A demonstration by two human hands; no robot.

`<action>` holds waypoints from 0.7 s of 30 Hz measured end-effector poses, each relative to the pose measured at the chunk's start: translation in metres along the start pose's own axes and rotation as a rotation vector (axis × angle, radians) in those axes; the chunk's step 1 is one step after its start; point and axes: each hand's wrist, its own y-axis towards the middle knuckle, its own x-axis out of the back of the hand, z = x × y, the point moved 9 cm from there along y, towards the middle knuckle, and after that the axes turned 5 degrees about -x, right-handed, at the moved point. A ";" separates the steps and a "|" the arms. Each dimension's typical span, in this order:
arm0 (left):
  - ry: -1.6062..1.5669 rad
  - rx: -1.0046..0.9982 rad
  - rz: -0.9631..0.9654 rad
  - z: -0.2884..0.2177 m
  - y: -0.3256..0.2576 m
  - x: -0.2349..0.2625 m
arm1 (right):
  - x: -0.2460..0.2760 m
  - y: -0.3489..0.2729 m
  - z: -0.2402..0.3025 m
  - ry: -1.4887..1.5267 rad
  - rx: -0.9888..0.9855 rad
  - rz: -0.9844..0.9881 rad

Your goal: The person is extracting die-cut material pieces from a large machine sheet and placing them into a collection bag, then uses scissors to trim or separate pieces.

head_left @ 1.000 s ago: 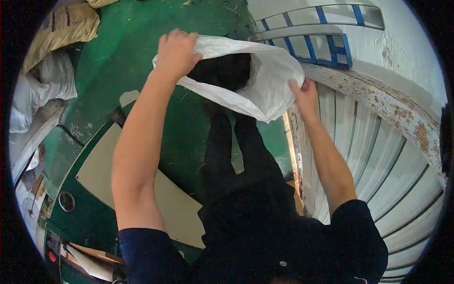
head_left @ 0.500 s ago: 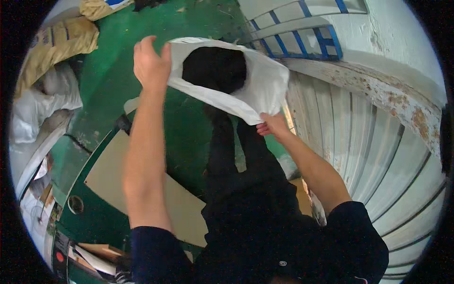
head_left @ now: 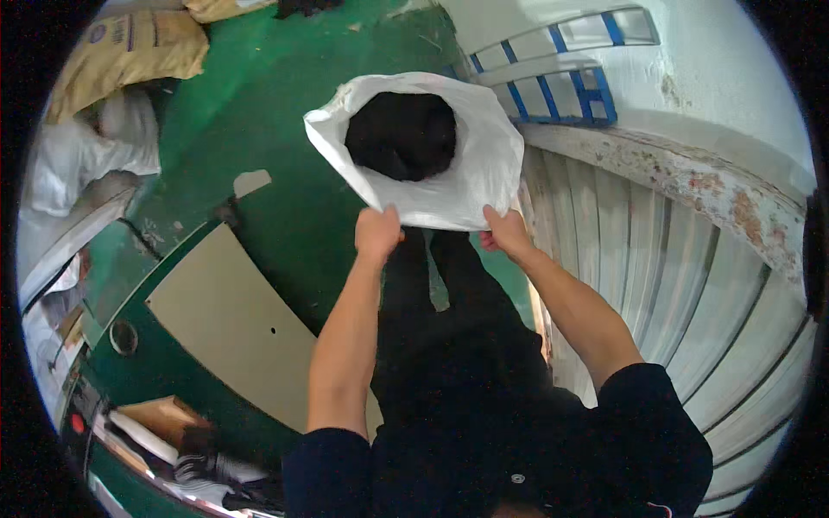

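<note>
In front of my legs stands a large white woven sack point(head_left: 484, 147), its mouth held wide. Deep inside it lies a dark black content point(head_left: 401, 136), whose kind I cannot make out. My left hand point(head_left: 378, 233) is closed on the near rim of the sack, toward its left. At the rim's near right corner my right hand point(head_left: 507, 233) pinches the fabric. The near edge is stretched between both hands, while the far left edge folds outward untouched.
Yellow-brown sacks point(head_left: 142, 47) and white bags point(head_left: 86, 168) lie at the left on the green floor point(head_left: 259, 112). A green table with a beige panel point(head_left: 229, 319) stands near left. Blue-striped frames point(head_left: 553, 91) and ribbed metal sheeting point(head_left: 639, 242) line the right.
My left hand has come from the sack's far left edge, where its fingers were raised, to the near rim and closed on it. My right hand keeps its hold.
</note>
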 end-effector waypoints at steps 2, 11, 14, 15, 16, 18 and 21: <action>0.001 -0.031 -0.046 0.039 -0.015 0.012 | -0.009 -0.017 0.009 -0.021 -0.062 0.042; 0.028 0.124 -0.163 0.005 -0.048 0.027 | 0.004 -0.025 0.020 -0.152 -0.024 0.299; -0.083 -0.003 -0.341 0.019 -0.094 0.028 | -0.012 -0.054 0.026 -0.172 0.092 0.449; 0.024 -0.077 -0.366 0.019 -0.111 0.026 | -0.016 -0.059 0.022 -0.258 0.101 0.480; 0.025 -0.174 -0.480 0.026 -0.131 0.020 | -0.020 -0.059 0.012 -0.350 0.116 0.515; 0.025 -0.196 -0.484 0.031 -0.175 0.008 | -0.024 -0.077 0.004 -0.348 0.182 0.550; -0.159 -0.229 -0.535 0.020 -0.247 0.003 | 0.000 -0.042 -0.022 -0.581 0.296 0.505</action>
